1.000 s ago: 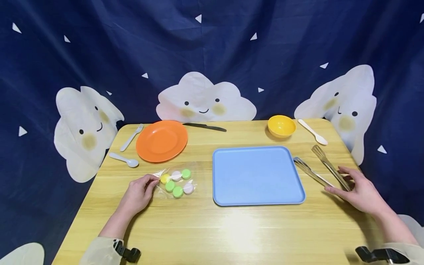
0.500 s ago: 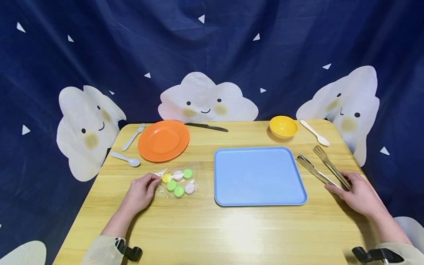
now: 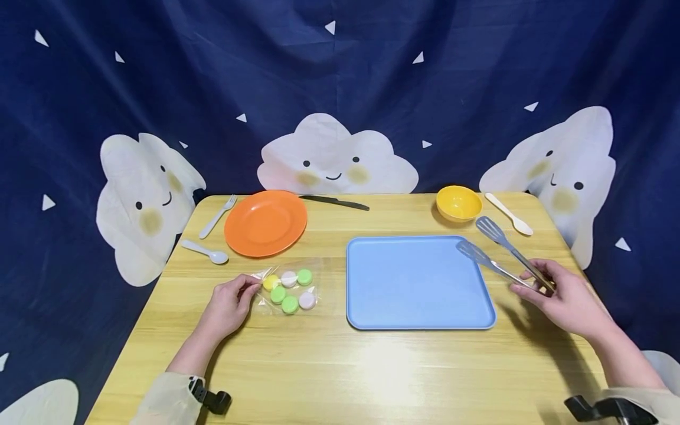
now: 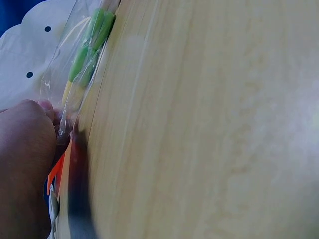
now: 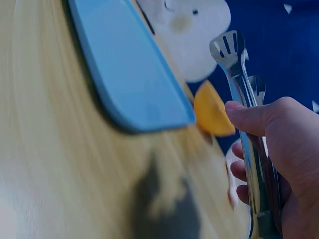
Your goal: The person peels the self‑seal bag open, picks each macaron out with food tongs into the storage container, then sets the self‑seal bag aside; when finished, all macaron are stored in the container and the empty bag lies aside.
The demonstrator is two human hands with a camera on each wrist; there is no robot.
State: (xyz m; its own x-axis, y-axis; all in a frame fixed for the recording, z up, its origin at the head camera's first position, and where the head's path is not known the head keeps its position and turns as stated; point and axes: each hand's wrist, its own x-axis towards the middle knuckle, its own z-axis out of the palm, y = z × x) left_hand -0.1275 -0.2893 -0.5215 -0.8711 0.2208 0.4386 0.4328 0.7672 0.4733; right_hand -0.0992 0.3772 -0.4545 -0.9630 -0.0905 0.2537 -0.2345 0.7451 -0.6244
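My left hand [image 3: 229, 304] pinches the left edge of a clear plastic bag [image 3: 320, 289] lying on the table. Inside it are several round macarons [image 3: 290, 304] in green, yellow and pale lilac. In the left wrist view the thumb and fingers close on the crinkled bag [image 4: 64, 97]. My right hand [image 3: 564, 301] grips a pair of metal tongs [image 3: 514, 252] with slotted ends, raised above the table, its two arms spread apart. The tong ends overlap the right rim of the blue tray [image 3: 414, 283] in the head view. Thumb and fingers wrap the tongs [image 5: 249, 144] in the right wrist view.
An orange plate [image 3: 265, 224] sits at the back left, with a fork [image 3: 218, 217] and a spoon [image 3: 205, 251] beside it. A dark knife [image 3: 334, 202] lies along the back edge. A yellow bowl [image 3: 459, 204] and a white spoon [image 3: 509, 214] are at the back right.
My right hand has closed around the tongs and lifted them, swinging their ends left toward the tray. The left hand keeps its pinch on the bag, with the macarons staying put.
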